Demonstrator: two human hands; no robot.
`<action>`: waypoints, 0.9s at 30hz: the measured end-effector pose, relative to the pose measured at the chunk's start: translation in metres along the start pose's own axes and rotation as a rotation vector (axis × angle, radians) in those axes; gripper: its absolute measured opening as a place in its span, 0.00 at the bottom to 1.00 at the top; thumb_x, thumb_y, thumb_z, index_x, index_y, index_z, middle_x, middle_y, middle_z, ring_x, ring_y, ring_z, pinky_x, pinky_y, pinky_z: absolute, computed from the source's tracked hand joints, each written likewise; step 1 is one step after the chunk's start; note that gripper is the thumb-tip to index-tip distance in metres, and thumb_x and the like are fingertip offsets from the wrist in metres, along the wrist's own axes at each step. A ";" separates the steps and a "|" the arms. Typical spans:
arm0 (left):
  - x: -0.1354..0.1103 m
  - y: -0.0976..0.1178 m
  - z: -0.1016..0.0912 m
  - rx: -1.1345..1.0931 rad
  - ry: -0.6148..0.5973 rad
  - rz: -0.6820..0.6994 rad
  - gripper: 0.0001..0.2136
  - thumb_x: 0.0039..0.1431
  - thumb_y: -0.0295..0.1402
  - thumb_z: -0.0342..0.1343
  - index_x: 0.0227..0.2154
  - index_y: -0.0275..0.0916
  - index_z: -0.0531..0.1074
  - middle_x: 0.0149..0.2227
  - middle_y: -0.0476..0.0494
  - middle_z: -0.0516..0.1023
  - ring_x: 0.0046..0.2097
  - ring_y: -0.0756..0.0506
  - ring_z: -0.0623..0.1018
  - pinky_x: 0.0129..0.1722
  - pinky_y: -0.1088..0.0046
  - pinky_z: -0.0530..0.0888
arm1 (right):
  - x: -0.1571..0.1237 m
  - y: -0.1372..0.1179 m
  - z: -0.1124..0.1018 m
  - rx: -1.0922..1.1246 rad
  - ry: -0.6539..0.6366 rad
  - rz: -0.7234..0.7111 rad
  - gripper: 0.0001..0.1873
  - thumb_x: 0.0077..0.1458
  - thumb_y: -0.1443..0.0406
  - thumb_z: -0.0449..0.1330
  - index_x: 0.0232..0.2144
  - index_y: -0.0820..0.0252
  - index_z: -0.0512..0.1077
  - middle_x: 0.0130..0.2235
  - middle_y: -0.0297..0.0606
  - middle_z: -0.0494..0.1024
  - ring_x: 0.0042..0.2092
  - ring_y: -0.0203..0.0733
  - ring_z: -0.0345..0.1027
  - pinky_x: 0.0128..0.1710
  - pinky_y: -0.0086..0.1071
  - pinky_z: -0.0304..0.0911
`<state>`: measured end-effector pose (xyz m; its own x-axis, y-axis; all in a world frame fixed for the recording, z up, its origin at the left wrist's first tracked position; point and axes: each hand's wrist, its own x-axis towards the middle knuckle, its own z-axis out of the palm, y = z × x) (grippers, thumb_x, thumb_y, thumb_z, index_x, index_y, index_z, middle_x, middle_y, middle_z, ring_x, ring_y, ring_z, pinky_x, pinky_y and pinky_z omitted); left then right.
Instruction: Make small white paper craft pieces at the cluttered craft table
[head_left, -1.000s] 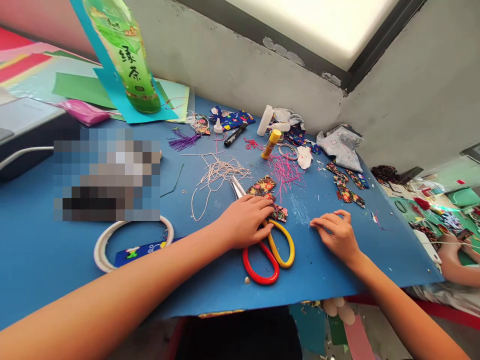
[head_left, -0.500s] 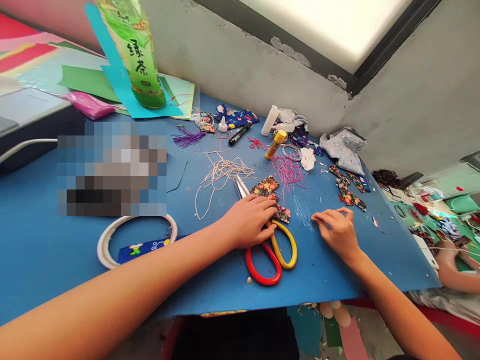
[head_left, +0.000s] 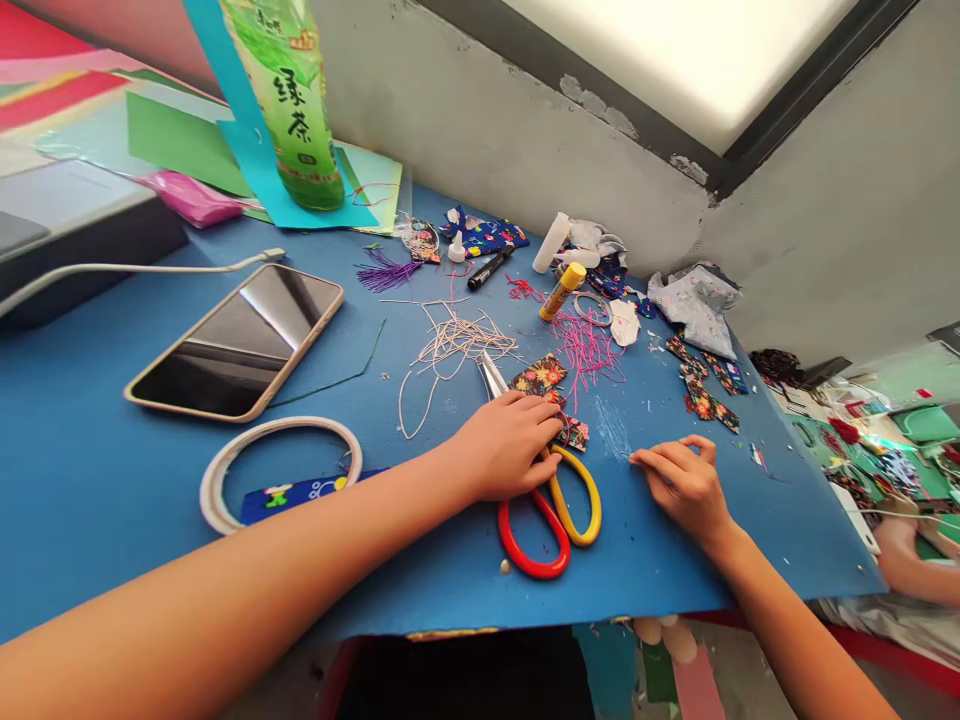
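Note:
My left hand (head_left: 511,446) lies over the scissors (head_left: 551,505), whose handles are one red, one yellow; its fingers curl over the pivot and touch a floral fabric scrap (head_left: 571,432). The scissor blades (head_left: 491,374) stick out beyond my fingers. My right hand (head_left: 681,482) rests on the blue sheet (head_left: 112,480) to the right, fingertips pinched together against the surface; what they pinch, if anything, is too small to make out.
A phone (head_left: 238,340) on a white cable, an embroidery hoop (head_left: 277,468), pale cords (head_left: 454,345), pink threads (head_left: 585,350), a glue stick (head_left: 562,291), a black marker (head_left: 489,269), a green tea bottle (head_left: 294,100). Another person's arm (head_left: 911,560) at right.
The view has shifted slightly, so everything sits a little lower and to the right. Both hands have stayed almost where they were on the scissors and the sheet.

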<state>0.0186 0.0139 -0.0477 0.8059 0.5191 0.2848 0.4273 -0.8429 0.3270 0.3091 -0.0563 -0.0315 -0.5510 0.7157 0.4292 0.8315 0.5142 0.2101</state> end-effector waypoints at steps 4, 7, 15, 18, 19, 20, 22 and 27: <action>0.000 0.000 0.000 0.006 -0.002 -0.001 0.18 0.64 0.40 0.47 0.48 0.34 0.72 0.58 0.37 0.71 0.59 0.39 0.70 0.58 0.61 0.64 | -0.002 0.002 0.003 0.010 0.043 0.015 0.07 0.59 0.71 0.57 0.33 0.54 0.72 0.28 0.30 0.80 0.28 0.34 0.71 0.44 0.38 0.51; 0.000 0.000 0.001 0.010 -0.001 -0.001 0.18 0.64 0.40 0.46 0.48 0.34 0.72 0.58 0.37 0.70 0.59 0.39 0.70 0.58 0.61 0.64 | -0.003 0.004 0.004 0.038 0.035 -0.009 0.09 0.59 0.72 0.57 0.32 0.53 0.73 0.28 0.27 0.80 0.29 0.33 0.72 0.44 0.37 0.52; 0.000 0.000 0.000 0.009 -0.003 -0.002 0.17 0.64 0.40 0.47 0.48 0.35 0.71 0.59 0.38 0.70 0.59 0.39 0.69 0.58 0.62 0.64 | -0.002 0.005 0.006 0.071 0.043 0.013 0.10 0.58 0.72 0.57 0.32 0.52 0.74 0.28 0.27 0.80 0.29 0.33 0.73 0.45 0.38 0.52; 0.000 0.000 0.000 0.010 -0.004 -0.003 0.17 0.64 0.40 0.47 0.48 0.35 0.72 0.59 0.38 0.70 0.59 0.39 0.70 0.58 0.62 0.64 | -0.001 0.006 0.006 0.067 0.030 0.001 0.09 0.59 0.72 0.57 0.32 0.53 0.73 0.29 0.28 0.81 0.30 0.33 0.73 0.44 0.38 0.52; 0.000 0.000 0.001 0.010 -0.003 -0.002 0.17 0.64 0.40 0.47 0.48 0.35 0.72 0.59 0.38 0.70 0.59 0.39 0.70 0.58 0.62 0.64 | -0.001 0.006 0.005 0.055 0.033 0.001 0.09 0.59 0.72 0.57 0.33 0.53 0.73 0.30 0.28 0.81 0.30 0.34 0.73 0.44 0.38 0.52; 0.000 0.000 0.001 0.009 -0.003 -0.002 0.18 0.64 0.40 0.47 0.48 0.35 0.72 0.59 0.38 0.70 0.59 0.39 0.70 0.58 0.62 0.64 | -0.002 0.007 0.005 0.044 0.036 -0.003 0.10 0.59 0.73 0.57 0.33 0.53 0.73 0.30 0.28 0.81 0.31 0.34 0.74 0.44 0.38 0.51; 0.000 0.000 0.001 0.006 -0.004 0.000 0.18 0.64 0.40 0.47 0.49 0.35 0.72 0.59 0.38 0.70 0.59 0.39 0.70 0.58 0.61 0.64 | -0.005 0.009 0.003 0.034 0.031 -0.027 0.10 0.59 0.73 0.57 0.33 0.52 0.73 0.29 0.28 0.81 0.31 0.34 0.74 0.44 0.38 0.51; 0.000 0.000 0.001 -0.002 -0.005 0.002 0.18 0.64 0.39 0.47 0.50 0.34 0.71 0.59 0.36 0.70 0.60 0.39 0.69 0.58 0.60 0.65 | -0.006 0.010 0.002 0.008 0.034 -0.043 0.10 0.60 0.72 0.57 0.33 0.52 0.73 0.30 0.28 0.81 0.33 0.35 0.74 0.45 0.38 0.51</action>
<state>0.0190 0.0134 -0.0483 0.8090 0.5165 0.2807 0.4247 -0.8437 0.3283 0.3206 -0.0545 -0.0333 -0.5836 0.6761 0.4498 0.8063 0.5480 0.2225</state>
